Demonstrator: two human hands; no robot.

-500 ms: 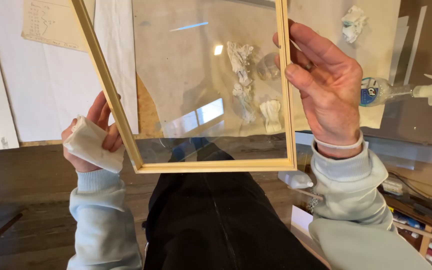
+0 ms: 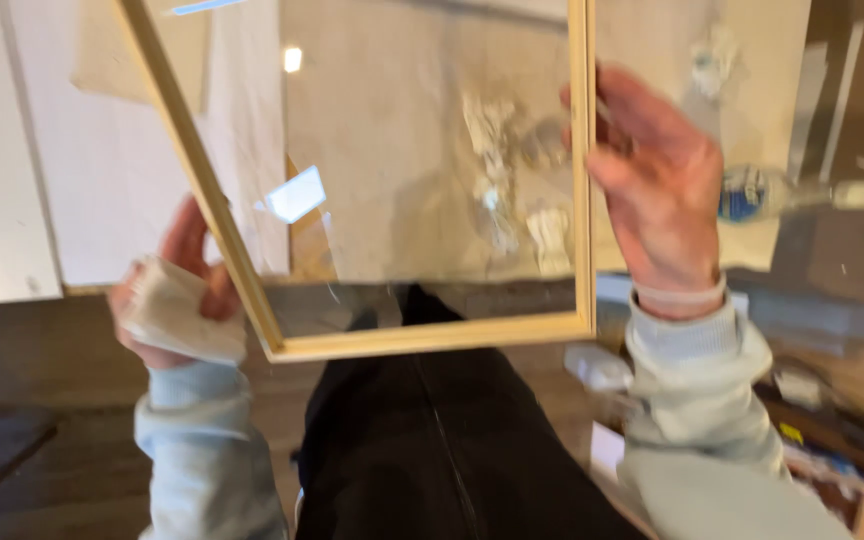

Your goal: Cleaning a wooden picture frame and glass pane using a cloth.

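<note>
There is one view only, from the camera on my head, so nothing is shared with a second one. It looks steeply down past my chest onto my lap and the dark wooden floor (image 2: 42,380) below. It sits close: my left hand (image 2: 177,295) and right hand (image 2: 657,195) fill the middle of the picture at arm's length, with my pale sleeves running off the bottom edge. The wooden frame (image 2: 422,338) with its glass pane is held up between lens and floor, so much of the scene is seen through the glass. The top edge cuts off the frame's upper part. The picture is blurred throughout.
</note>
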